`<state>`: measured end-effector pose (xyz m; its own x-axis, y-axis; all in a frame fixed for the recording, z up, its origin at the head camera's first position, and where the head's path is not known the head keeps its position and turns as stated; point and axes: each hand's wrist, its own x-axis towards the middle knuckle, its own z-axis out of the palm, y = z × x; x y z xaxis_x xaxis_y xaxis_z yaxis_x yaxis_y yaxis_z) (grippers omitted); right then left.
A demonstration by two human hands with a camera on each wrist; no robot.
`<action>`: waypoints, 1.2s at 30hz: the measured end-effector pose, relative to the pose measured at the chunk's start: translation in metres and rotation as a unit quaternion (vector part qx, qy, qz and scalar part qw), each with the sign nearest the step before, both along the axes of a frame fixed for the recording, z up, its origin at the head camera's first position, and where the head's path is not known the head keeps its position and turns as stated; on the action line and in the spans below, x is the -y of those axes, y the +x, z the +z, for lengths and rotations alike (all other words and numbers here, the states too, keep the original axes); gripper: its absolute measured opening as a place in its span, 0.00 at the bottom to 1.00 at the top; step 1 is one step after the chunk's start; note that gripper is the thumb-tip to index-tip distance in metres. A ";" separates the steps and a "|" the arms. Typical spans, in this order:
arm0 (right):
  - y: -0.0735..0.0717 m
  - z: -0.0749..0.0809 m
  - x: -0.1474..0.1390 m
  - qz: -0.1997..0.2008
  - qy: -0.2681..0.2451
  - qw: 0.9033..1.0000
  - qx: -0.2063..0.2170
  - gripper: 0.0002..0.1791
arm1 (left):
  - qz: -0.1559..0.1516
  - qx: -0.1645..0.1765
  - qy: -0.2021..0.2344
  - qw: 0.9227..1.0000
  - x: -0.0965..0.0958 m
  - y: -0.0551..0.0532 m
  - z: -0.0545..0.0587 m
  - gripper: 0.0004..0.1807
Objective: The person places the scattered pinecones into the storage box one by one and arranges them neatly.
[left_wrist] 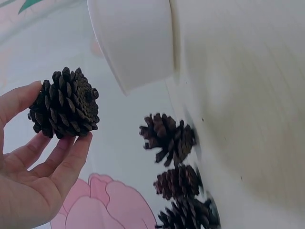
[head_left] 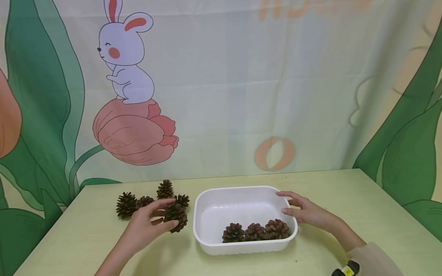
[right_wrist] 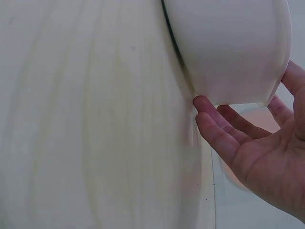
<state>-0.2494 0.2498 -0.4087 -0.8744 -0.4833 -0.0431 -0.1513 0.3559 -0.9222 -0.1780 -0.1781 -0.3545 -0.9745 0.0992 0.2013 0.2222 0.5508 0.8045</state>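
My left hand (head_left: 146, 224) grips a brown pine cone (head_left: 176, 217) between thumb and fingertips, raised above the table just left of a white plastic tub (head_left: 211, 245). In the left wrist view the held pine cone (left_wrist: 66, 105) shows its base and open scales. At the tub's right end my right hand (head_left: 308, 210) holds the rim, thumb hooked over the edge. The right wrist view shows that hand's other fingers (right_wrist: 221, 138) along the tub's outer wall (right_wrist: 228, 57). Three pine cones (head_left: 255, 232) sit in a row along the near inside wall of the tub.
Several more pine cones (head_left: 126, 205) stand on the pale yellow table (head_left: 69, 245), left of the tub and partly behind my left hand. A printed curtain (head_left: 221, 96) with a rabbit and flowers hangs along the table's far edge.
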 end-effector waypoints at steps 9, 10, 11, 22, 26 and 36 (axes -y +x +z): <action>0.000 0.000 -0.001 -0.003 0.006 1.000 -0.001 0.32 | -0.014 -0.001 0.020 1.000 -0.022 -0.004 0.001 0.26; 0.000 0.000 -0.001 -0.003 0.005 1.000 -0.001 0.32 | -0.016 -0.001 0.024 1.000 -0.024 -0.005 0.001 0.26; 0.000 0.000 -0.001 -0.002 0.005 1.000 0.000 0.32 | -0.019 -0.002 0.028 0.999 -0.026 -0.006 0.000 0.26; 0.002 0.002 0.000 -0.005 0.010 1.000 0.002 0.32 | -0.061 -0.026 0.044 0.997 -0.042 -0.009 -0.006 0.29; 0.002 0.002 0.000 -0.004 0.007 1.000 0.002 0.31 | -0.080 -0.022 0.054 0.995 -0.048 -0.011 -0.008 0.28; 0.001 0.000 -0.001 -0.003 0.007 1.000 0.002 0.31 | -0.122 -0.028 0.021 0.992 -0.060 -0.016 -0.014 0.28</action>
<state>-0.2485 0.2510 -0.4087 -0.8772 -0.4771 -0.0534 -0.1455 0.3703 -0.9174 -0.1943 -0.1179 -0.3688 -0.9100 0.3207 0.2630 0.3891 0.4409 0.8089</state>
